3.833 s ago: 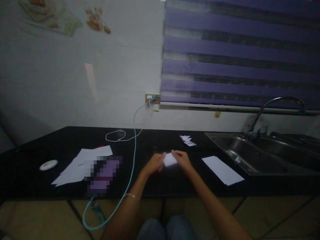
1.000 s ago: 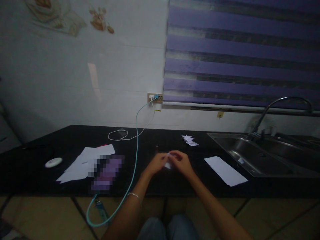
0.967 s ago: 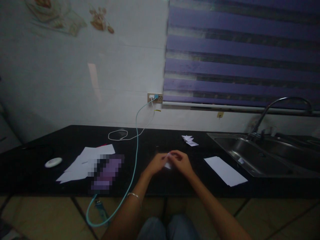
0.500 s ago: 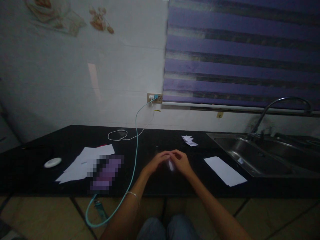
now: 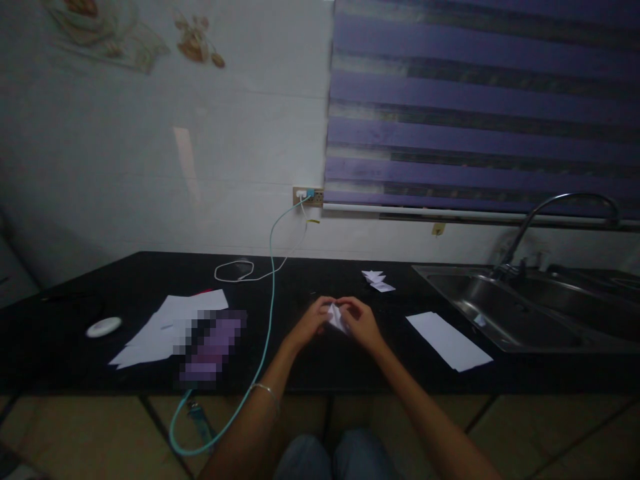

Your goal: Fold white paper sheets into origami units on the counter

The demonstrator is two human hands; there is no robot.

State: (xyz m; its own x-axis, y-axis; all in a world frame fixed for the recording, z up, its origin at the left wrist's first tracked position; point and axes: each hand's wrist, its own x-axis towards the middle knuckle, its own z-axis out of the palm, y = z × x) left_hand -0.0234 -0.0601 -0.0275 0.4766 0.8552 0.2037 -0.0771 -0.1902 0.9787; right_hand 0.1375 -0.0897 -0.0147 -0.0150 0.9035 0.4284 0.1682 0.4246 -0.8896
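A small folded piece of white paper (image 5: pixel 338 319) is between my two hands, just above or on the dark countertop (image 5: pixel 320 367). My left hand (image 5: pixel 311 321) pinches its left side, and my right hand (image 5: pixel 361 323) has its fingers closed on the right side. Part of the paper is hidden behind the fingers. Beyond the hands lies a small group of folded white papers (image 5: pixel 378 281). To the right, a stack of white paper strips (image 5: pixel 449 341) rests flat.
At left, white sheets (image 5: pixel 150 333) lie beside a blurred purple object (image 5: pixel 213 350) and a round white item (image 5: pixel 104 327). A teal cable (image 5: pixel 271 313) runs from the wall outlet (image 5: pixel 307 196) over the counter edge. A steel sink (image 5: pixel 450 293) with a faucet is at right.
The fingers have shifted on the paper; its pointed, folded upper part now shows between the hands, where before only a blurred pale sliver was visible. The view has moved slightly.
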